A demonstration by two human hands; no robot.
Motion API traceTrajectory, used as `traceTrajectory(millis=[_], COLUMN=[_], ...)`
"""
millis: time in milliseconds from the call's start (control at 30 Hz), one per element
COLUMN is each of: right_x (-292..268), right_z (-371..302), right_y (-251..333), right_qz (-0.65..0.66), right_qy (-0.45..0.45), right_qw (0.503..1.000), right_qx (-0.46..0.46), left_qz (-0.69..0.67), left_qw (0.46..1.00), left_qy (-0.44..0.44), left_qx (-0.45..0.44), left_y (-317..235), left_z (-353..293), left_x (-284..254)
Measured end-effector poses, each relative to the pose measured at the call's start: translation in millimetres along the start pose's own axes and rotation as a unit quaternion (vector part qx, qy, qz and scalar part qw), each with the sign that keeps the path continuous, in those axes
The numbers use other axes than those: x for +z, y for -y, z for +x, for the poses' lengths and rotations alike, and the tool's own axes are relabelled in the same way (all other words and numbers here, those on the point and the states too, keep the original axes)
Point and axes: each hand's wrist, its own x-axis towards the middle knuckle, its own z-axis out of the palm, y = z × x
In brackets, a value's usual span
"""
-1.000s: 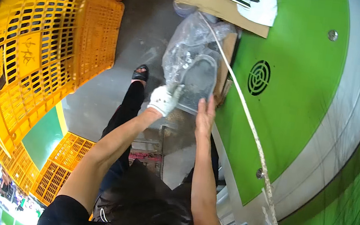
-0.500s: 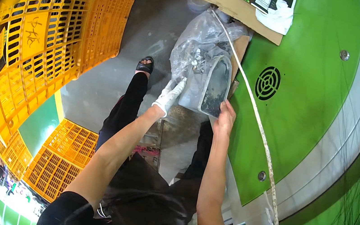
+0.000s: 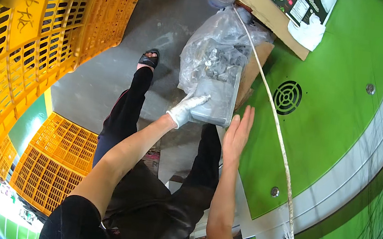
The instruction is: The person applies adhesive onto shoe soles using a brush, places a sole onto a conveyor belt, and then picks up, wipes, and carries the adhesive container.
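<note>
My left hand (image 3: 187,110), in a white glove, grips the near left side of a translucent plastic container (image 3: 215,104), thumb lying on its surface. The container is tilted, its far end against a clear plastic bag (image 3: 204,44) with crumpled, shiny contents. What the container holds is hidden from here. My bare right hand (image 3: 237,134) is beside the container's near right corner, fingers stretched out flat and holding nothing. Whether its thumb touches the corner I cannot tell.
Yellow slatted crates (image 3: 76,22) stand at the left, more (image 3: 52,164) behind them. On the right is a green machine cover (image 3: 333,109) with a round black vent (image 3: 287,97). A long pale rod (image 3: 276,116) slants across it. A cardboard box (image 3: 282,15) lies at the far edge.
The container has turned over from showing its dark-flecked inside to showing a smooth face. My right hand has let go of its edge and straightened its fingers; my left still holds it.
</note>
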Motion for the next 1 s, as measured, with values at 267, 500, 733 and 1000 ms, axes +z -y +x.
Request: traceTrajectory(millis=[267, 500, 733, 1000], right_x=[-68.3, -19.1, -22.6, -61.8], right_z=[-35.3, 15.8, 5.8, -7.3], right_y=[149.6, 99.1, 154.4, 151.9], right_qz=[-0.026, -0.397, -0.331, -0.194], right_qy=[0.006, 0.204, 0.108, -0.057], right_qw=[0.974, 0.871, 0.918, 0.928], right_qx=[-0.225, -0.208, -0.191, -0.313], left_qz=[0.007, 0.169, 0.007, -0.032], left_qw=[0.996, 0.970, 0.996, 0.998], left_qy=[-0.020, -0.011, -0.011, -0.017], left_qx=[0.083, 0.174, 0.089, 0.059], left_y=[-10.1, -10.7, -17.6, -22.8], left_z=[19.4, 25.2, 19.6, 5.9], left_x=[-7.7, 25.4, 1.6, 27.9])
